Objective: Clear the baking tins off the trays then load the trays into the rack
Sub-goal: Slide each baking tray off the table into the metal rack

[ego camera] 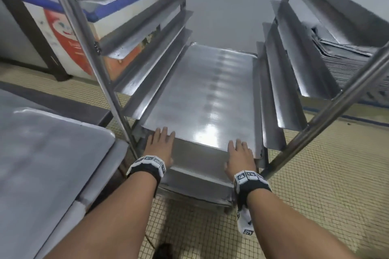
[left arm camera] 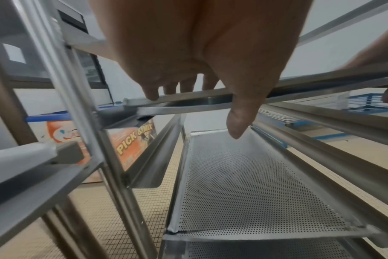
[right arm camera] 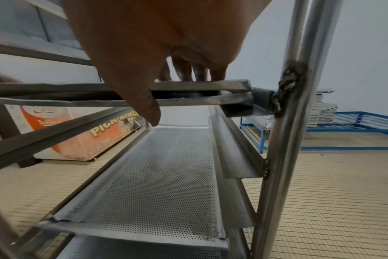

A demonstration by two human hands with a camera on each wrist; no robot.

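a: what's furthest left?

b: a flat grey metal tray (ego camera: 42,153) lying on a steel table (ego camera: 69,109), beside the tall steel rack (ego camera: 88,33). behind the rack's left post stands a white and orange chest freezer (ego camera: 69,38) with a blue-edged lid.

a: and the left hand (ego camera: 160,143)?

b: it rests on the near left corner of a shiny flat metal tray (ego camera: 202,99) sitting in the rack's runners. fingers lie straight over the top; the left wrist view shows the thumb (left arm camera: 239,113) hanging below the rim, so the edge sits between them in a loose, fairly flat hold.

a: the right hand (ego camera: 240,153)?

b: the same on the near right corner, fingers flat on top, thumb (right arm camera: 146,105) under the edge.

a: below that tray?

b: a perforated metal tray (left arm camera: 250,189) on a lower runner, another under it.

a: far right?

b: a stack of grey trays (ego camera: 345,57) on a blue frame (right arm camera: 354,122).
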